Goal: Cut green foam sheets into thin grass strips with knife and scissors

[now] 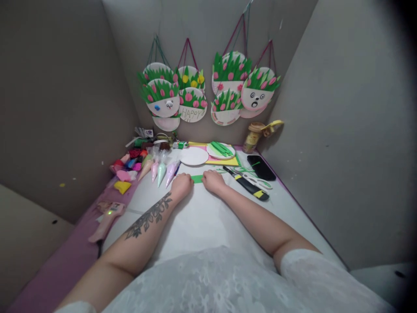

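Between my two hands a strip of green paper [197, 179] lies just above the white tabletop. My left hand [182, 184] is closed on its left end, and my right hand [212, 180] is closed on the right end. Behind the hands are a blank white paper plate [194, 156] and a second plate [211, 152] with green paper strips on it. Right of my right hand lie a black and yellow utility knife [250, 188] and a pair of scissors [260, 180].
Filled piping bags [161, 171] and coloured clay lumps [123, 175] lie at the left. A pink glue gun [107, 221] rests near the left edge. A black phone [261, 168] and a lidded cup [253, 137] stand right. Decorated plates [163, 98] hang on the wall.
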Demonstrator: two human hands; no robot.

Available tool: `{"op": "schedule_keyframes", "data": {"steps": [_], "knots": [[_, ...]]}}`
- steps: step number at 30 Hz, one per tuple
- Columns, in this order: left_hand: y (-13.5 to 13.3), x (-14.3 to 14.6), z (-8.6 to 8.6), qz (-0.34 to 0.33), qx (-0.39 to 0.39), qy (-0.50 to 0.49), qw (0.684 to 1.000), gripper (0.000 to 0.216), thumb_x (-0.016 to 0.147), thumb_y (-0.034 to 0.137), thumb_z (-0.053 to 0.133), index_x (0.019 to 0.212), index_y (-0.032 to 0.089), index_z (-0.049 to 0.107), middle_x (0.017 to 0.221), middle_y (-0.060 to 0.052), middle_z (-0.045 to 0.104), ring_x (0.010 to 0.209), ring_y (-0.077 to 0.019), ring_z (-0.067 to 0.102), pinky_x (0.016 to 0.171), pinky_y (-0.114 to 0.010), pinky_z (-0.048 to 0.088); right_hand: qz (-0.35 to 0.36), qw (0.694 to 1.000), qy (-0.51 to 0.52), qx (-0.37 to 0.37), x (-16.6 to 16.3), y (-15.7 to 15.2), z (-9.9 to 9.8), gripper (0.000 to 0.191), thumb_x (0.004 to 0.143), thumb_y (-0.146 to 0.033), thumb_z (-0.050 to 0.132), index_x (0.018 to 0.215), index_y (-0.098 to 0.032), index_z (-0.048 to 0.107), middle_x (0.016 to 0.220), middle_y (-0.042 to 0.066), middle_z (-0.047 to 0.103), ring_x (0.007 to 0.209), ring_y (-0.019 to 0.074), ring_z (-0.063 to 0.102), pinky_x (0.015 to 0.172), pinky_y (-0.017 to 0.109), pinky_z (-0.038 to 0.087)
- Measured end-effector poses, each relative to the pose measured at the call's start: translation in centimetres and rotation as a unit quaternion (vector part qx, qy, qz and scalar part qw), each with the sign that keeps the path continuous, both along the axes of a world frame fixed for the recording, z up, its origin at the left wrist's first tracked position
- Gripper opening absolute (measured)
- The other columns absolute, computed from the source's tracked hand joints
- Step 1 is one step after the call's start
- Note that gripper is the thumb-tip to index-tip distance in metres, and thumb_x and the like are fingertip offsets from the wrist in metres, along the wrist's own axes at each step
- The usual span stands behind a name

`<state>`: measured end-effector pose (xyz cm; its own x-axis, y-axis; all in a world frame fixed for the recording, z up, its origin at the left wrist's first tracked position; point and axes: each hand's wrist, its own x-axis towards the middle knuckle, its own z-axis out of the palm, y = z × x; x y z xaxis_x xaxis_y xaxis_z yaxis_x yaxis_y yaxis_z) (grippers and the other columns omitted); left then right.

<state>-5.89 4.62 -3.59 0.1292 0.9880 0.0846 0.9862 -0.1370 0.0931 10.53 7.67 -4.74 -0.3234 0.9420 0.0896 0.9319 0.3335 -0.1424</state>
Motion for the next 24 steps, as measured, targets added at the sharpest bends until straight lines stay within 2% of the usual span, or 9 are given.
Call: {"op": "schedule_keyframes", "data": {"steps": [7, 12, 15, 17, 21, 24], "knots": [[-0.3, -1.6, 0.1, 0.019, -0.015, 0.011, 1.000, 0.029, 0.090, 0.017, 0.039, 0.100, 0.006, 0.063, 0.096, -0.018, 0.063, 0.093, -0.0256, 0.062, 0.082, -0.033, 0.046, -0.066, 0.998, 0.015, -0.006, 2.4, 0.2, -0.3, 0.020, 0.091, -0.031, 0.046, 0.104, -0.020, 0.057, 0.107, 0.011, 0.062, 0.100, 0.0259, 0.054, 0.079, 0.035, 0.039], [-1.4, -1.8, 0.3, 0.037, 0.006, 0.011, 0.999, 0.029, 0.092, 0.017, 0.035, 0.102, 0.008, 0.060, 0.099, -0.017, 0.060, 0.090, -0.0257, 0.061, 0.075, -0.033, 0.046, -0.068, 0.997, 0.027, -0.012, 3.0, 0.3, -0.4, 0.017, 0.091, -0.026, 0.045, 0.102, -0.022, 0.057, 0.104, 0.008, 0.062, 0.098, 0.0234, 0.053, 0.077, 0.032, 0.037], [-1.8, -2.0, 0.5, 0.042, 0.017, 0.011, 0.999, 0.030, 0.093, 0.018, 0.034, 0.106, 0.012, 0.060, 0.105, -0.016, 0.059, 0.093, -0.0244, 0.059, 0.076, -0.032, 0.046, -0.054, 0.998, 0.038, -0.011, 3.3, 0.4, -0.6, 0.018, 0.091, -0.022, 0.043, 0.101, -0.023, 0.058, 0.103, 0.007, 0.062, 0.098, 0.0222, 0.053, 0.076, 0.030, 0.036], [-1.8, -2.1, 0.7, -0.014, 0.035, 0.004, 0.999, 0.032, 0.093, 0.017, 0.035, 0.113, 0.017, 0.060, 0.112, -0.014, 0.058, 0.099, -0.0228, 0.057, 0.082, -0.032, 0.044, -0.032, 0.998, 0.052, -0.010, 3.5, 0.6, -0.7, 0.019, 0.090, -0.019, 0.044, 0.101, -0.023, 0.059, 0.103, 0.006, 0.062, 0.098, 0.0211, 0.052, 0.077, 0.029, 0.036], [-1.4, -2.2, 1.0, -0.185, 0.051, -0.004, 0.981, 0.029, 0.093, 0.027, 0.044, 0.112, 0.030, 0.066, 0.124, -0.007, 0.055, 0.108, -0.0230, 0.052, 0.092, -0.034, 0.039, 0.013, 0.996, 0.087, -0.011, 4.0, 1.0, -0.9, 0.022, 0.087, -0.013, 0.047, 0.101, -0.022, 0.060, 0.102, 0.004, 0.062, 0.097, 0.0188, 0.052, 0.080, 0.026, 0.036], [-1.2, -1.9, 1.1, -0.206, 0.045, 0.019, 0.977, 0.029, 0.093, 0.034, 0.045, 0.111, 0.030, 0.068, 0.121, -0.007, 0.058, 0.109, -0.0248, 0.051, 0.091, -0.035, 0.038, 0.031, 0.995, 0.092, -0.003, 4.1, 1.1, -0.7, 0.026, 0.085, -0.011, 0.047, 0.103, -0.021, 0.062, 0.102, 0.005, 0.061, 0.097, 0.0184, 0.052, 0.082, 0.026, 0.036]]}}
